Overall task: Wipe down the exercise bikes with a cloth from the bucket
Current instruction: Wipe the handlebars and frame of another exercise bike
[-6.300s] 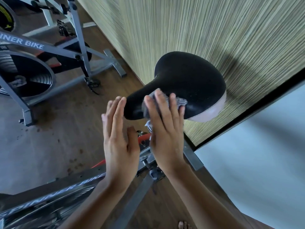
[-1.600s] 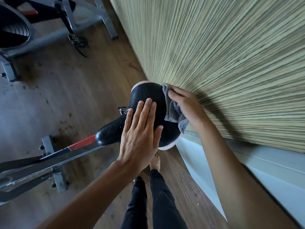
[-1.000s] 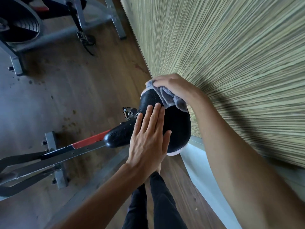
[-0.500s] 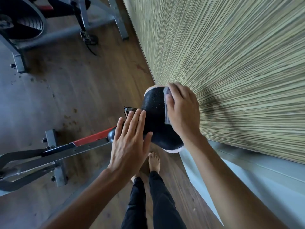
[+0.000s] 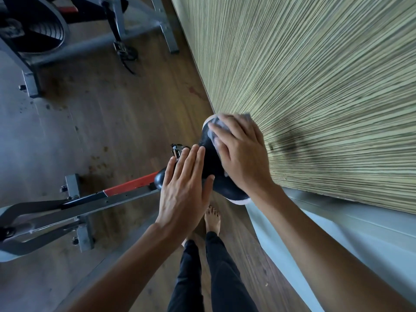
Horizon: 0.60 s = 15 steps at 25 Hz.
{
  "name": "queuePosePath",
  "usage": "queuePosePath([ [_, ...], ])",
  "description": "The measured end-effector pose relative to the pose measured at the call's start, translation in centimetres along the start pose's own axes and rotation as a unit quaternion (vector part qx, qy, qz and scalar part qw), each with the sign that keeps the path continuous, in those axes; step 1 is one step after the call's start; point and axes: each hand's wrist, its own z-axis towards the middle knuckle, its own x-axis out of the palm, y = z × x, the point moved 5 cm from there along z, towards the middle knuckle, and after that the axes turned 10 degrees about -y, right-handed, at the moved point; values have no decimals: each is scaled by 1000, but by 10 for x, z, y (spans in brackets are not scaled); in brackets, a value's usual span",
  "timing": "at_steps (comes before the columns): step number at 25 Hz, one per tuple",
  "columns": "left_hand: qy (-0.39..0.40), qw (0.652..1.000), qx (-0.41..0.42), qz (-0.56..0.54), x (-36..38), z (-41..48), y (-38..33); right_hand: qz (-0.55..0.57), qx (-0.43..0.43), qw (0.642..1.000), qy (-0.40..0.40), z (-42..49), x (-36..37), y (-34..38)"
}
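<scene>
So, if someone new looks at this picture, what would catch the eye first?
Two hands meet in the middle: the right hand presses a grey cloth on the black saddle, and the left hand lies flat on its narrow end. A striped wall fills the right side; a second bike stands at top left.

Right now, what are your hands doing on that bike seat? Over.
Left hand flat on the saddle nose. Right hand pressing cloth on the saddle's wide end. Striped wall close beside; nothing between.
</scene>
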Motion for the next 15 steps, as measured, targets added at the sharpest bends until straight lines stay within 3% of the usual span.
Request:
queuePosePath([
  [5,13,1000,-3,-10,0,1,1,7,148,989,17,24,1,-21],
  [7,12,999,-19,-36,-2,0,1,-10,75,997,10,15,5,7],
  [9,-7,995,-57,-86,-6,2,-5,51,46,997,31,-14,-5,17],
  [12,-51,987,-74,-131,-10,16,-35,280,197,939,10,-25,-34,-8],
  [15,-38,993,-24,-110,6,30,-81,339,349,872,-61,-38,-50,-43],
])
